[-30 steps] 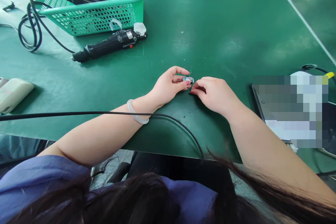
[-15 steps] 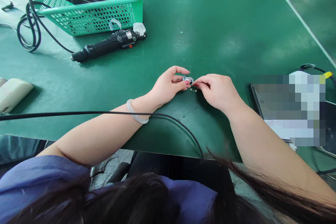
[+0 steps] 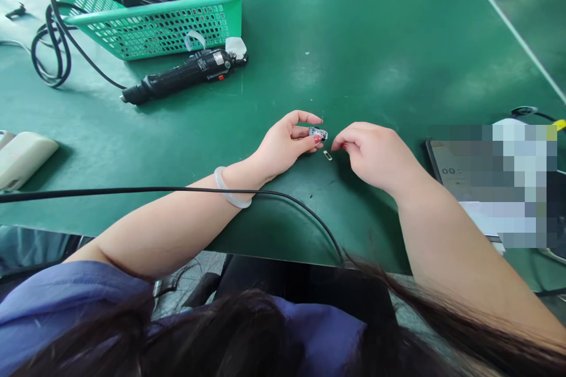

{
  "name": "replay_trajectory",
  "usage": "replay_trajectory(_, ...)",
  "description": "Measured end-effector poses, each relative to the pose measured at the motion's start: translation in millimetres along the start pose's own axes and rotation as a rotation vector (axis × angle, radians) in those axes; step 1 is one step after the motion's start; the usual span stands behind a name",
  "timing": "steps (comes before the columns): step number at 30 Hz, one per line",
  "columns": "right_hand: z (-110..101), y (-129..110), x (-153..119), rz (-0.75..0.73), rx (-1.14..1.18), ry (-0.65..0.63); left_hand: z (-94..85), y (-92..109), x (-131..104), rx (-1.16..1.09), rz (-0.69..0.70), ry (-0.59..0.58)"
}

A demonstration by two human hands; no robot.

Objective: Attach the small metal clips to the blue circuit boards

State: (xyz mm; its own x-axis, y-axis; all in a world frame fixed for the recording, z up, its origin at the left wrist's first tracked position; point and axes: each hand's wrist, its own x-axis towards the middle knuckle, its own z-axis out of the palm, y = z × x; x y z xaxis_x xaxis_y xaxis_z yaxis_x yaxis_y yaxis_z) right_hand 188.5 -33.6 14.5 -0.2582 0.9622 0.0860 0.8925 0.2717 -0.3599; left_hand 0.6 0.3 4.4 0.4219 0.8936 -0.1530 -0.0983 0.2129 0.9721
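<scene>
My left hand point(image 3: 290, 140) grips a small silver-grey and black device point(image 3: 318, 134) between thumb and fingers, a little above the green table; its index finger arches over it. Just below the device, a tiny pale rectangular frame with a dark middle point(image 3: 328, 155) lies on the tabletop. To the right of both, my right hand point(image 3: 369, 153) is curled, index finger and thumb close together. Anything between those fingertips is hidden or too small to make out. The right fingertips are apart from the device and close to the little frame.
A green perforated basket point(image 3: 177, 29) with cables stands at the back left. In front of it lies a black electric screwdriver point(image 3: 177, 79). A black cable point(image 3: 132, 191) crosses above my left forearm. A beige object point(image 3: 29, 159) sits far left; a phone point(image 3: 455, 174), partly blurred, lies right.
My right hand has drawn back to the right, away from the device. The small pale frame has turned and lies at a different angle. My left hand keeps its hold.
</scene>
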Motion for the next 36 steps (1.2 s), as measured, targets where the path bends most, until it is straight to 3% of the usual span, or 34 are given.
replay_trajectory(16, -5.7, 2.0, -1.3, 0.094, -0.049, -0.074, -0.6, -1.1, 0.6, 0.038, 0.0, -0.004)
replay_trajectory(30, -8.9, 1.1, -3.9, 0.103, -0.14, -0.006, -3.9, -4.5, 0.8, 0.131, 0.051, -0.032)
replay_trajectory(36, -1.0, 1.8, -2.3, 0.079, -0.145, -0.006, -3.0, -4.0, 1.0, 0.146, 0.063, -0.044)
